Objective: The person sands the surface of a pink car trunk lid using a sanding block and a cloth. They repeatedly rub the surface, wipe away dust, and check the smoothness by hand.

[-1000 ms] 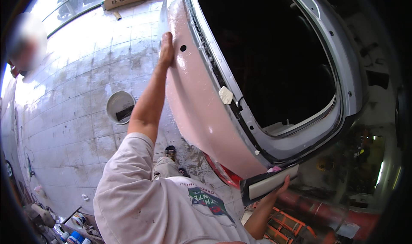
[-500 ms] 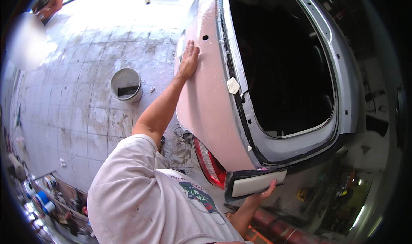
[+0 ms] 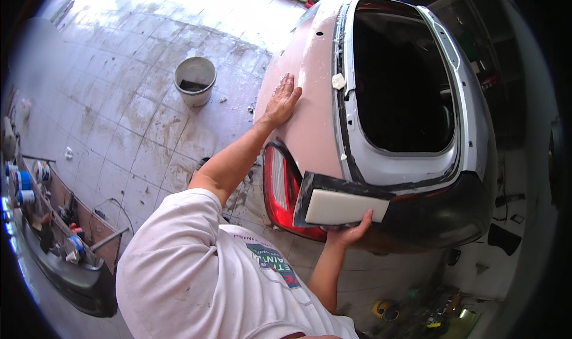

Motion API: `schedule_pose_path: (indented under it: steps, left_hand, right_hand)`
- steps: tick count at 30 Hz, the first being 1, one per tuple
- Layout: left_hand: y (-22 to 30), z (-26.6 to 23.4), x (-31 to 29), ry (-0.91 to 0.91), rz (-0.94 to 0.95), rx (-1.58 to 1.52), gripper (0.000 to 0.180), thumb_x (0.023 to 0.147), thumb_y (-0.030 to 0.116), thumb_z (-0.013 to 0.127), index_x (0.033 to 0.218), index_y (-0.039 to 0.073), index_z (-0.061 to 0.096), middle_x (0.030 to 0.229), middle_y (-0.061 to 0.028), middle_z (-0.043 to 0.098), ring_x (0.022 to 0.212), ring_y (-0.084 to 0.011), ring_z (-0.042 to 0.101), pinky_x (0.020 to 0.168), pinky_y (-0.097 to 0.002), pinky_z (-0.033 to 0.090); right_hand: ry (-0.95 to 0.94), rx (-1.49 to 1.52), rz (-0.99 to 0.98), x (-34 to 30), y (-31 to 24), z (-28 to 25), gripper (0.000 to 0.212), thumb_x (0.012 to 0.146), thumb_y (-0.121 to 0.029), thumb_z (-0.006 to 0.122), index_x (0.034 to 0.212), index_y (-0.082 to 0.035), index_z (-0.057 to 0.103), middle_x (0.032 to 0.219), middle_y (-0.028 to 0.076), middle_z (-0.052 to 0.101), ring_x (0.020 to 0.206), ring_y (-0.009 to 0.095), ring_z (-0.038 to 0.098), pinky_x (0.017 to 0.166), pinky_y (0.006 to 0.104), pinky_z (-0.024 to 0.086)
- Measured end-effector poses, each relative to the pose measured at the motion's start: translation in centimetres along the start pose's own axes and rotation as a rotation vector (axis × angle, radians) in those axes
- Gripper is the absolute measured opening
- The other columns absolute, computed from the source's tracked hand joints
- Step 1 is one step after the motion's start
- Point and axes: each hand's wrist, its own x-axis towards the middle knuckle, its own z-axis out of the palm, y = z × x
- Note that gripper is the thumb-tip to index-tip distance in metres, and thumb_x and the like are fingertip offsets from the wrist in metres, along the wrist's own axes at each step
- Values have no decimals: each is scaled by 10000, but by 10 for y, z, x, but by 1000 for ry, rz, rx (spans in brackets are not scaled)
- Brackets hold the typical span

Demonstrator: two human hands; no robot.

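Gripping the dark flat board (image 3: 319, 184) just right of the tail light (image 3: 280, 190), the right hand (image 3: 348, 235) has its thumb pressed on the pale block (image 3: 342, 207) that lies along the board's upward face; its other fingers are largely hidden beneath. Both pieces reach from that grip up and left toward the tail light, long axes running mostly crosswise, leading away from it to the right. The board's left end overlaps the tail light's edge in view; whether the two touch, I cannot tell.

Beyond the tail light, up and slightly right, the left hand (image 3: 284, 103) lies on the pink panel (image 3: 313, 115), fingers extended, palm down, clamped on nothing. The panel rises from beside the tail light and runs away from it. The left hand is the one on this surface; the right hand is apart from it, with the board and block between that hand and the tail light.

Farther from the tail light, up and right, a white lump (image 3: 338, 81) sits at the panel's border, with the dark rear window (image 3: 405, 83) to its right. Up and left of the tail light, a pale bucket (image 3: 201, 98) stands on the tiled floor (image 3: 119, 136).
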Motion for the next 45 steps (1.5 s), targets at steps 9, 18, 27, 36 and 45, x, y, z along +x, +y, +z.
schedule_pose_path:
  steps: [9,18,27,36,45]
  left_hand:
    - [-3,21,-119,66,199,145,865,1132,589,297,1692,-54,147,1773,-279,115,1661,-391,94,1335,-504,104]
    - [12,16,-140,-37,55,78,808,1152,535,277,1695,-47,135,1774,-282,106,1661,-392,75,1343,-477,74]
    - [25,16,-105,24,-160,69,898,1145,602,195,1652,-137,155,1731,-356,161,1652,-430,76,1348,-451,90]
    - [66,8,-184,-102,-28,121,903,1132,598,278,1663,-120,147,1750,-339,106,1657,-414,69,1345,-454,74]
    - [44,-2,-121,-77,-91,62,908,1125,633,236,1664,-97,206,1748,-318,169,1654,-406,113,1339,-484,112]
  right_hand:
    - [183,-60,-92,30,19,-11,547,947,-711,583,1076,-182,630,764,5,608,386,176,406,337,340,260]
    - [341,58,-331,13,18,18,521,1023,-550,605,1259,-88,653,1092,68,696,864,227,699,712,406,574]
    - [189,77,-263,5,19,19,538,1046,-463,624,1353,-21,615,1257,103,668,1128,247,672,965,404,553]
    - [244,82,-224,27,28,-14,511,1046,-436,627,1351,-26,647,1338,89,645,1214,245,639,1049,408,512]
    - [306,7,-382,16,15,8,504,994,-340,723,1320,39,664,1290,131,690,1145,261,691,990,424,563]
